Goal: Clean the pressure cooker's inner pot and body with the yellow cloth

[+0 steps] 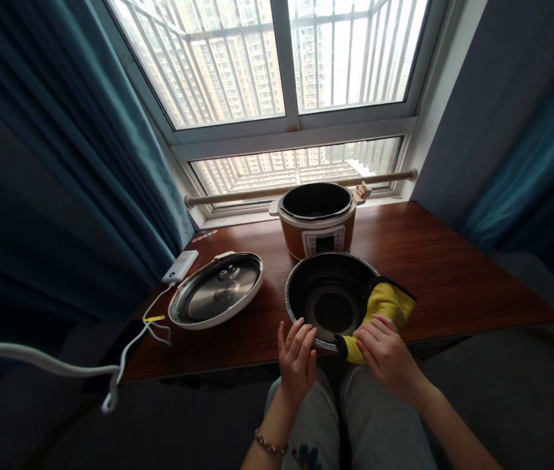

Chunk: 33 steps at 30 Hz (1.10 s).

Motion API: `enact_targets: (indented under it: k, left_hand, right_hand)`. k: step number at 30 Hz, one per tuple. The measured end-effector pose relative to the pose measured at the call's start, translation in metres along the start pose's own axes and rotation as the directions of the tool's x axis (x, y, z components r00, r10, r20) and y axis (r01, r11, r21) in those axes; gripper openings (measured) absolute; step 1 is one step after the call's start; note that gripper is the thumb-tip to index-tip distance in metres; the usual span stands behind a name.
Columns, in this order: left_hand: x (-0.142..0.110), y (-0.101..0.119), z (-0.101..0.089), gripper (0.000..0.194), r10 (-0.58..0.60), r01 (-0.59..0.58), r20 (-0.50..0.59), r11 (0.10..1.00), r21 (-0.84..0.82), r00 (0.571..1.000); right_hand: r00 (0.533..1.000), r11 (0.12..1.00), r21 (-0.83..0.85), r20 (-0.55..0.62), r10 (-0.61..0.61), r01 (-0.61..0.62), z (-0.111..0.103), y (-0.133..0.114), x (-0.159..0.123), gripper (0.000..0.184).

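Right hand point(385, 356) has the yellow cloth point(391, 304) pinched, draped over the black pot's point(306, 287) right rim, while the left hand point(297, 360), fingers loosely spread, meets the near rim! That pot sits at the bench's point(453, 281) front edge, right before the brown cooker point(293, 237), upturned lid point(223, 290) off to the left.

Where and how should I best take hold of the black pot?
Probably grip the black pot by the left part of its rim, coming from the left: the open mouth faces up, no handles show, and that edge is bare, while the yellow cloth covers some of the right rim.
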<state>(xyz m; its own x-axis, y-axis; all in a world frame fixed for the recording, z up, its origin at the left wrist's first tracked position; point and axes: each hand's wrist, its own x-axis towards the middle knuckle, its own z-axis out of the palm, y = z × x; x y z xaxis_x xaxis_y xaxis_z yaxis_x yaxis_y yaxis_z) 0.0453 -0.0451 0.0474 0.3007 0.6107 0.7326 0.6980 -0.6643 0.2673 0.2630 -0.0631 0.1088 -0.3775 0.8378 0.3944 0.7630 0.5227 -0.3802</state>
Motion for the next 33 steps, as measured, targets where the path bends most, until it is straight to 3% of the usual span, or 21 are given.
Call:
enact_targets:
  k: [7,11,17,20,23,26,30,33]
  left_hand:
    - [-0.002,-0.003,0.004,0.035,-0.008,0.007,-0.027,1.000,-0.018,1.000]
    - [0.001,0.000,0.001,0.033,-0.014,0.014,-0.033,1.000,-0.001,0.999]
    - [0.015,0.016,-0.016,0.038,-0.013,0.010,0.061,0.998,0.055,0.998]
    - [0.022,0.030,-0.019,0.045,0.038,-0.046,0.138,0.997,0.056,0.990]
    - [0.030,0.044,-0.018,0.045,0.095,-0.096,0.229,0.995,-0.008,0.969]
    - [0.035,0.052,-0.015,0.036,0.096,-0.082,0.218,0.994,-0.071,0.971]
    - [0.037,0.053,-0.015,0.030,0.058,-0.030,0.188,0.989,-0.147,0.980]
    - [0.039,0.053,-0.016,0.028,0.038,-0.006,0.177,0.984,-0.178,0.983]
  right_hand:
    - [0.997,0.996,0.082,0.077,0.024,-0.030,-0.023,0.040,0.010,0.022]
    - [0.997,0.990,0.115,0.015,0.075,-0.076,-0.023,0.052,0.015,0.026]
    - [0.953,0.962,0.055,-0.132,0.274,-0.269,-0.001,0.043,0.005,0.027]
    - [0.917,0.933,0.037,-0.171,0.360,-0.359,0.008,0.035,0.001,0.043]
    - [0.901,0.920,0.024,-0.192,0.388,-0.391,0.013,0.032,0.001,0.052]
    - [0.887,0.907,-0.014,-0.216,0.408,-0.421,0.014,0.036,0.007,0.057]
    - [0.886,0.885,-0.100,-0.157,0.437,-0.454,0.006,0.053,0.023,0.058]
    - [0.894,0.872,-0.205,-0.039,0.446,-0.444,-0.004,0.070,0.043,0.056]
